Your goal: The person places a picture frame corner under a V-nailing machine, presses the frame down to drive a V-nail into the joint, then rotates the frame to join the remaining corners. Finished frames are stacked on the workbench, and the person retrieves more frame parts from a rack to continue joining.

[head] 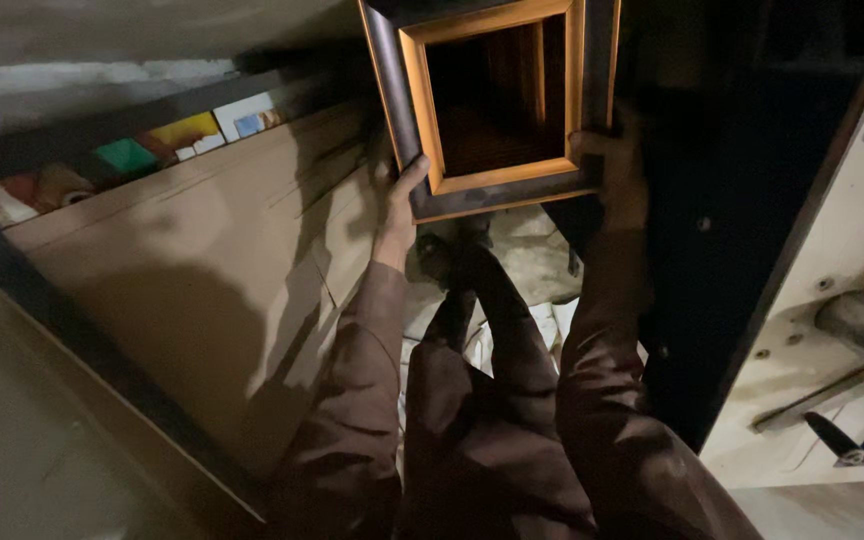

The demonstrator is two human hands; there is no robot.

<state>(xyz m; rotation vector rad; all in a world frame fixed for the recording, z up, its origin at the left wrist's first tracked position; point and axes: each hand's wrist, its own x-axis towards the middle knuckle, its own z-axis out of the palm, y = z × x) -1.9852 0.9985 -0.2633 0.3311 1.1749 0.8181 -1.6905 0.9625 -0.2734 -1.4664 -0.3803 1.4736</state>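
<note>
Head view: a person in brown sleeves holds a picture frame out ahead at arm's length, over their own legs. The left hand grips the frame's lower left corner — thumb laid up along the dark outer moulding, the other fingers tucked behind it and out of sight, so their spread cannot be told. The right hand clasps the lower right corner, fingers curled close together around the edge; it lies in deep shadow and the fingertips are hard to make out.

The frame sits at the top centre of the view, its upper edge cut off by the picture border. It has a dark outer band and a gold inner lip, and its open middle shows only darkness. Its face is turned toward the camera, and what shows of it is tilted slightly clockwise, its long axis running up and away from the person, though the full length is hidden.

To the left, a large brown board leans in a dark rail, with a strip of coloured prints along its top edge. To the right stands a pale wooden panel with screws and a metal bar — tools lie near its lower corner.
</note>
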